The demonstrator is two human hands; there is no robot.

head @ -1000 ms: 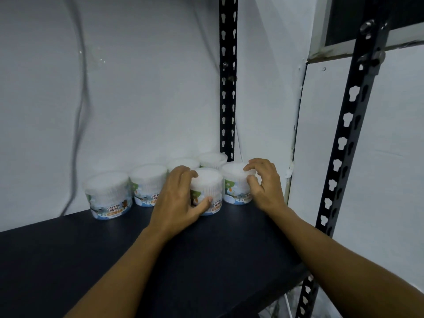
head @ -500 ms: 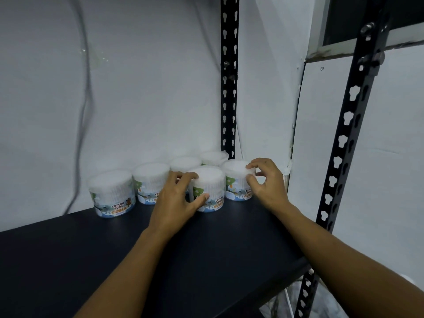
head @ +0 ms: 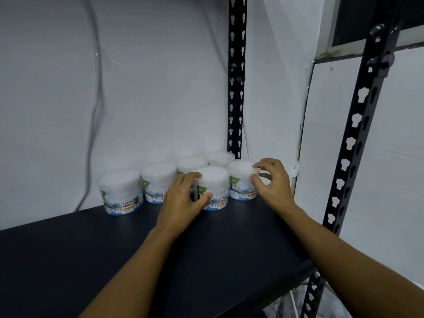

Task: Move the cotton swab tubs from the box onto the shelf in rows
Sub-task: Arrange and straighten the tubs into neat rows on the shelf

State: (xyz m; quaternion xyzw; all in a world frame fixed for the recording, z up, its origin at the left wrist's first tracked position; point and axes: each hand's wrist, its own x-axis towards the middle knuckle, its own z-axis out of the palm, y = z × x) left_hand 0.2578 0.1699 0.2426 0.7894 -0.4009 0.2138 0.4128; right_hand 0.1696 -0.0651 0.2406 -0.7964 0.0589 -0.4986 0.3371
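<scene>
Tubs (head: 120,191): clear glossy plastic, printed paper-like labels
Shelf (head: 114,260): dark, matt, smooth board
Uprights (head: 236,88): black painted metal, punched slots
Wall (head: 149,88): white, matt, faintly uneven

we see a pale wall (head: 149,88) with a dark cable (head: 95,111) hanging down it, two black slotted uprights (head: 236,88) standing at the right, and a window frame (head: 330,31) in the upper right corner.
</scene>
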